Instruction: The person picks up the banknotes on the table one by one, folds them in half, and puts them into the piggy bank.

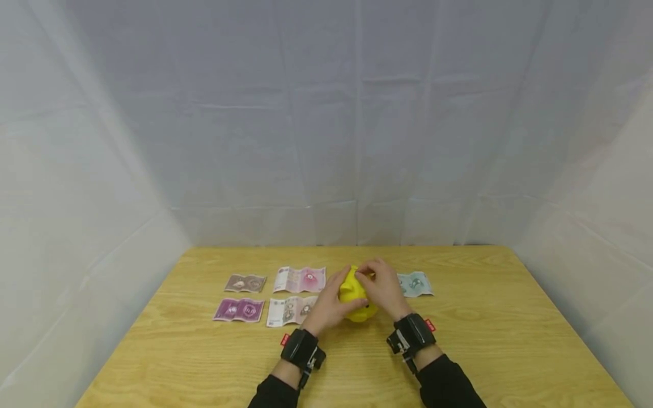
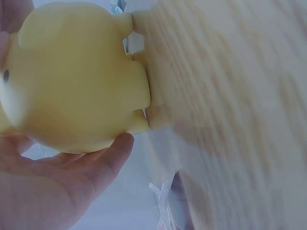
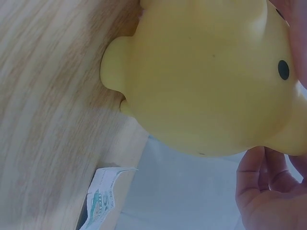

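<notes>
A yellow piggy bank (image 1: 352, 292) with black dot eyes stands on the wooden table. My left hand (image 1: 329, 303) holds it from the left, the thumb across its front. In the left wrist view, fingers (image 2: 112, 155) of that hand lie along the bank's round side, close to its feet. My right hand (image 1: 385, 286) is at the top right of the bank, its fingers bent by the ear (image 3: 288, 127). Whether those fingertips pinch anything is hidden. Just beyond the right hand lies a green banknote (image 1: 417, 284), partly covered by it.
Left of the bank lie several creased banknotes: a brown one (image 1: 245, 283), a purple one (image 1: 240, 310), a pink one (image 1: 301, 280) and a pale one (image 1: 283, 311) by my left wrist. White sheeting (image 1: 326, 141) encloses the table (image 1: 204, 362) at the back and sides.
</notes>
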{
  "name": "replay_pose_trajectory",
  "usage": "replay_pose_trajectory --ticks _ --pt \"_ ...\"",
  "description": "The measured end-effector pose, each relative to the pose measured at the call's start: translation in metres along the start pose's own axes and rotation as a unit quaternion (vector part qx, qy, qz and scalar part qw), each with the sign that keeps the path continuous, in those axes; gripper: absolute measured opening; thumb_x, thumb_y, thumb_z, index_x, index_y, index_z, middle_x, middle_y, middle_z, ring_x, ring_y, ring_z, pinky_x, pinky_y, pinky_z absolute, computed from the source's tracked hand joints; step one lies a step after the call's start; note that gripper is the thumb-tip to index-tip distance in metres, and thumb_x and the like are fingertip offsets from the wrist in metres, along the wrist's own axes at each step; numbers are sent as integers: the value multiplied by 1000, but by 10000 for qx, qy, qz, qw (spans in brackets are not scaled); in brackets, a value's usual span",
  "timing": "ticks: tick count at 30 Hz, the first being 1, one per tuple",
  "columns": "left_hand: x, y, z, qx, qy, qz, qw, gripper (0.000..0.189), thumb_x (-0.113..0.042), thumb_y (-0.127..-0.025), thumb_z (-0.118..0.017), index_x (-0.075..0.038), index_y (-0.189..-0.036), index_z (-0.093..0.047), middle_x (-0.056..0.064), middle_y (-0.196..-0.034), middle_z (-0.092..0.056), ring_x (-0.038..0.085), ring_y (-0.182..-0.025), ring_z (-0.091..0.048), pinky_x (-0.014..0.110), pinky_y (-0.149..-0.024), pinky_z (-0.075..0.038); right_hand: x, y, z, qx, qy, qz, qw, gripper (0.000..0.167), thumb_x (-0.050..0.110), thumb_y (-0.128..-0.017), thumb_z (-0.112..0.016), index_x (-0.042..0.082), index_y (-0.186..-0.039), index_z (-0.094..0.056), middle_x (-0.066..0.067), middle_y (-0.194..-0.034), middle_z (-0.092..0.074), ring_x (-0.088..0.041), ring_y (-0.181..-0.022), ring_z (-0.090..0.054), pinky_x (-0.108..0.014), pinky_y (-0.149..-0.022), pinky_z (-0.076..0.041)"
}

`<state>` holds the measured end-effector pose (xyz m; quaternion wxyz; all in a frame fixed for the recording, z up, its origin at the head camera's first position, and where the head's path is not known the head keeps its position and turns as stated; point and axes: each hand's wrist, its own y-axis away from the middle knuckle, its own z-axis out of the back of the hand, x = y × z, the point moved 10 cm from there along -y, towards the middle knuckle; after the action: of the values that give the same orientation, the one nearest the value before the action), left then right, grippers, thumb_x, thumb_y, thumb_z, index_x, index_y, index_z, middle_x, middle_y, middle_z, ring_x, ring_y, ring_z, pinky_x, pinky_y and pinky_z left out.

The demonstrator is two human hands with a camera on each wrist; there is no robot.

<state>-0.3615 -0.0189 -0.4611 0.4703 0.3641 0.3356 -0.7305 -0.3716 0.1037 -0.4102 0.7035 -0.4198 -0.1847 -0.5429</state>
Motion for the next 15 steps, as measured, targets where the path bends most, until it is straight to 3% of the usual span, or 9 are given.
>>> replay_pose_trajectory --ticks 15 --pt "1 0 -1 12 23 57 10000 91 -48 -85 -73 -15 -156 -27 15 -158 -30 28 -128 -48 46 -101 -46 3 4 2 -9 23 241 9997 4 14 -89 -71 10 -87 -72 -4 -93 -64 -20 -88 -61 -38 -81 -55"
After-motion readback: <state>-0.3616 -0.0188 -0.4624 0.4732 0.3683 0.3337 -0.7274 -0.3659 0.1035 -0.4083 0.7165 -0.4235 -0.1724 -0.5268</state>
